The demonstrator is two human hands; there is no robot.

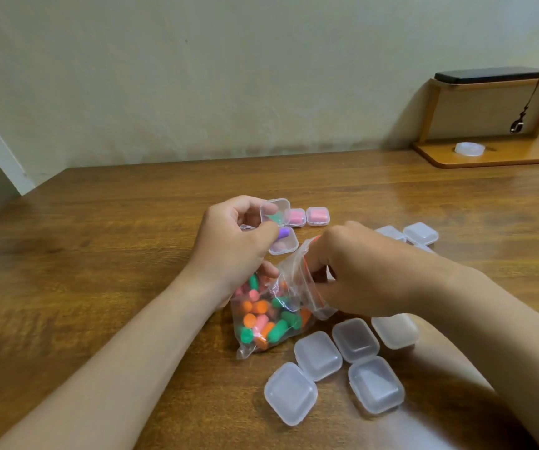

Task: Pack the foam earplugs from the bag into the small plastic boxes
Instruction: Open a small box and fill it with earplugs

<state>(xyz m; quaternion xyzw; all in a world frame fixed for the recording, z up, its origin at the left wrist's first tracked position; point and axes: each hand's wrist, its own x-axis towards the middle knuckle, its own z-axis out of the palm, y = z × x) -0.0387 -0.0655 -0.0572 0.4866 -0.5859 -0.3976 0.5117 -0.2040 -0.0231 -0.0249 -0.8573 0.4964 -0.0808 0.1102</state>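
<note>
Fingers [261,230] of the left hand [235,241] are pinching a small clear open plastic box [276,211] with something green inside, held just above the brown wooden worktop [99,254]. Right hand [365,271] has its fingers [317,254] stuffed into the mouth of the clear zip bag [294,277] of colourful foam earplugs [258,308]. Honestly can't tell if they've grabbed one. Bag sits between both hands, with closed empty boxes [318,355] just beside it.

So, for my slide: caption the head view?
Left hand holds a box, right hand reaches into the earplug bag.
</note>
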